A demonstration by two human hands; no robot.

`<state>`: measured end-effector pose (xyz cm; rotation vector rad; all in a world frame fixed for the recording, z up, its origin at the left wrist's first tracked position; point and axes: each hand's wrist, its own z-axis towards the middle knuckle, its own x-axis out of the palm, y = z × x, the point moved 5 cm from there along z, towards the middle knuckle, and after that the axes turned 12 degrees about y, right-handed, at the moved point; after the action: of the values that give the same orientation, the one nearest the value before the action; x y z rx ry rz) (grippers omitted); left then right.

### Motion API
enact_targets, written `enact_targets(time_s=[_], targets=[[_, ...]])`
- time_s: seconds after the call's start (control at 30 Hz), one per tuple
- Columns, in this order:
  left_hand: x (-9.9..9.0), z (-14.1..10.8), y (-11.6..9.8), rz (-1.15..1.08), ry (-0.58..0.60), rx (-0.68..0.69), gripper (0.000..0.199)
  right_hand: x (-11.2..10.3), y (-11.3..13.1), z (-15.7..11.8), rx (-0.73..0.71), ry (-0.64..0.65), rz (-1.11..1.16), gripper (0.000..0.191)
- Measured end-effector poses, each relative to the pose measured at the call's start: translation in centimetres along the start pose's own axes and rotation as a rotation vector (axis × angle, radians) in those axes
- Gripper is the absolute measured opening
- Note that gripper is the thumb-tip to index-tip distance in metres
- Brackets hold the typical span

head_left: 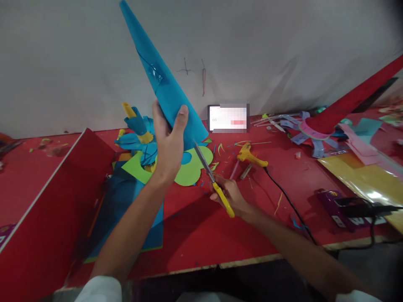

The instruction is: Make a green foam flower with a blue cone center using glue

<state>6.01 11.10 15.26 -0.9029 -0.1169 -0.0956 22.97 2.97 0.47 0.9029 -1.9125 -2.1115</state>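
Note:
A long blue paper cone [166, 79] with clear tape on its side is held up by my left hand [171, 138], its tip pointing up and left. My left thumb presses on the cone's front, the fingers behind it. My right hand [231, 193] is closed around the yellow handles of a pair of scissors [208, 167]. The blades reach the lower edge of the cone's wide end. Under the cone lies a green paper flower shape [189, 174] with a blue centre. A blue and yellow paper flower [143, 134] stands left of my left hand.
On the red table [195, 226] are a yellow glue gun [252, 156] with a black cord, a phone [228, 118] by the wall, and paper scraps. A red cone [349, 100] and purple box [338, 209] are right; a red panel [63, 197] and blue sheets [116, 205] left.

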Motion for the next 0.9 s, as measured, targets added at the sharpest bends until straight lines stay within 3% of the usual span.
enact_targets(time_s=[0.17, 0.53, 0.77, 0.9], targets=[[-0.05, 0.0, 0.1, 0.005, -0.002, -0.019, 0.044, -0.13, 0.31, 0.07, -0.002, -0.003, -0.033, 0.074], [0.53, -0.29, -0.75, -0.062, 0.033, 0.0, 0.02, -0.38, 0.54, 0.17, 0.039, -0.045, -0.09, 0.069], [0.01, 0.05, -0.03, -0.012, -0.007, -0.002, 0.039, -0.37, -0.01, 0.1, 0.02, -0.047, -0.07, 0.073], [0.24, 0.07, -0.3, -0.052, 0.014, -0.005, 0.036, -0.33, -0.21, -0.01, 0.012, -0.05, -0.055, 0.074]])
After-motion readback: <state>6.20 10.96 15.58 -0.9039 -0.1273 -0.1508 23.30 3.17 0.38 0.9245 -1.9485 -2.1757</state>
